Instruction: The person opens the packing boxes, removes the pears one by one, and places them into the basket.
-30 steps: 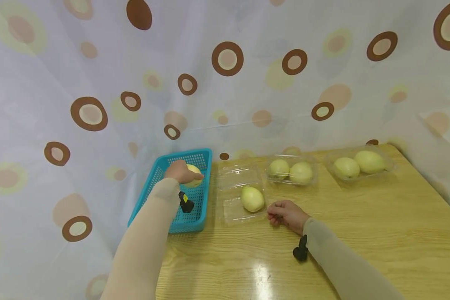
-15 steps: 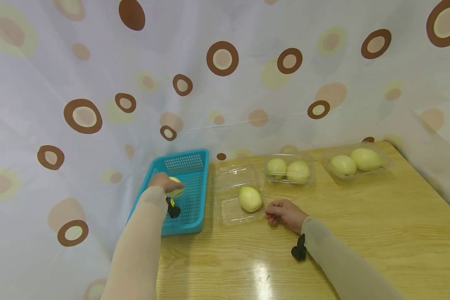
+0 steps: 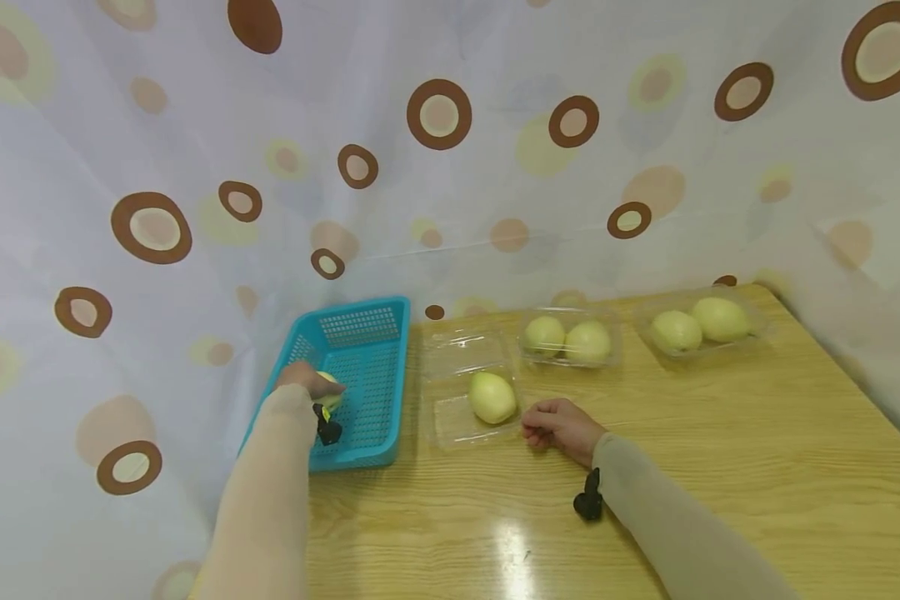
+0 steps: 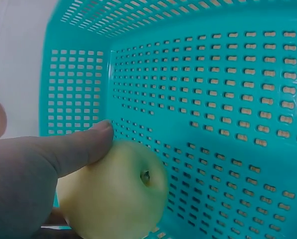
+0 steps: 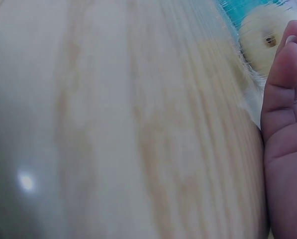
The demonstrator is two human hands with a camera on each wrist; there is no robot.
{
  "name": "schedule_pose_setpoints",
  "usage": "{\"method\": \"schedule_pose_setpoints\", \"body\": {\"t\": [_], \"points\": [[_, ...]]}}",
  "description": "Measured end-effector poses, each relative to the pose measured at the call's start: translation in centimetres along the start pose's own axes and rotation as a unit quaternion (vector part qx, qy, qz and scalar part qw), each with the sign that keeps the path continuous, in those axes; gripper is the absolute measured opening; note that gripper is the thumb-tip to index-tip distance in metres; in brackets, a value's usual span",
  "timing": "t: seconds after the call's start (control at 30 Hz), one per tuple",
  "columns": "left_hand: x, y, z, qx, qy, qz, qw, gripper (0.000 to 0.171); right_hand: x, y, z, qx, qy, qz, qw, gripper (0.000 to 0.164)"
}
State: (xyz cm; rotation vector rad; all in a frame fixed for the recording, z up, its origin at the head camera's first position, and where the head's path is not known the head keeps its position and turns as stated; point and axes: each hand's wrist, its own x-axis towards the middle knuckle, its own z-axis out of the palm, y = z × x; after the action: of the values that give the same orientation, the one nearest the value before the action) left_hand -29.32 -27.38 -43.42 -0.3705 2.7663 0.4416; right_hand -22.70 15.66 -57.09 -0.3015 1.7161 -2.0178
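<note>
While the left hand (image 3: 304,381) grasps a pear (image 4: 116,194) inside the turquoise basket (image 3: 399,375), the open clamshell (image 3: 452,419) lies to the right, beyond the basket's wall (a second pear (image 3: 492,397) sits in it). Nearer that clamshell, the right hand (image 3: 564,426) rests with fingers loosely curled, apparently around nothing.

Turquoise basket (image 4: 178,124), pale yellow-green fruit (image 4: 113,196)

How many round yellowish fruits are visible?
6: one fruit in the left hand, another in the left clear plastic box, two each in the middle box and right box; more may be hidden.
</note>
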Motion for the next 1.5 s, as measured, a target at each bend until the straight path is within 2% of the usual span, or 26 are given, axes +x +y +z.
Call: {"method": "schedule_pose_setpoints", "body": {"t": [0.27, 0.43, 0.53, 0.77, 0.97, 1.23, 1.4, 1.5], "points": [[-0.3, -0.8, 0.1, 0.022, 0.002, 0.002, 0.9997, 0.078, 0.2, -0.1, 0.7, 0.005, 0.005, 0.003, 1.0, 0.021], [0.7, -1.6, 0.8, 0.027, -0.013, 0.001, 0.9996, 0.081, 0.1, -0.2, 0.7, 0.004, 0.004, 0.007, 1.0, 0.022], [1.0, -2.0, 1.1, 0.02, -0.019, -0.003, 0.9996, 0.084, 0.2, -0.1, 0.6, 0.006, 0.006, 0.007, 1.0, 0.021], [0.7, -2.3, 1.7, 0.006, -0.026, -0.015, 0.9995, 0.083, 0.1, -0.1, 0.6, 0.002, 0.002, 0.008, 1.0, 0.02], [0.4, -2.1, 1.6, 0.025, -0.019, 0.005, 0.9995, 0.076, 0.1, -0.3, 0.4, -0.002, 0.007, 0.012, 1.0, 0.021], [0.0, -0.7, 0.7, 0.035, 0.004, 0.035, 0.9988, 0.069, 0.0, -0.2, 0.2, -0.01, 0.014, 0.016, 1.0, 0.019], [-1.3, 1.4, -0.2, 0.048, 0.036, 0.089, 0.9942, 0.067, 0.1, 0.0, 0.2, -0.005, 0.011, 0.011, 1.0, 0.024], [-2.5, 3.1, -0.4, 0.049, 0.05, 0.126, 0.9896, 0.068, 0.2, 0.2, 0.1, 0.001, 0.011, 0.011, 1.0, 0.025]]}}
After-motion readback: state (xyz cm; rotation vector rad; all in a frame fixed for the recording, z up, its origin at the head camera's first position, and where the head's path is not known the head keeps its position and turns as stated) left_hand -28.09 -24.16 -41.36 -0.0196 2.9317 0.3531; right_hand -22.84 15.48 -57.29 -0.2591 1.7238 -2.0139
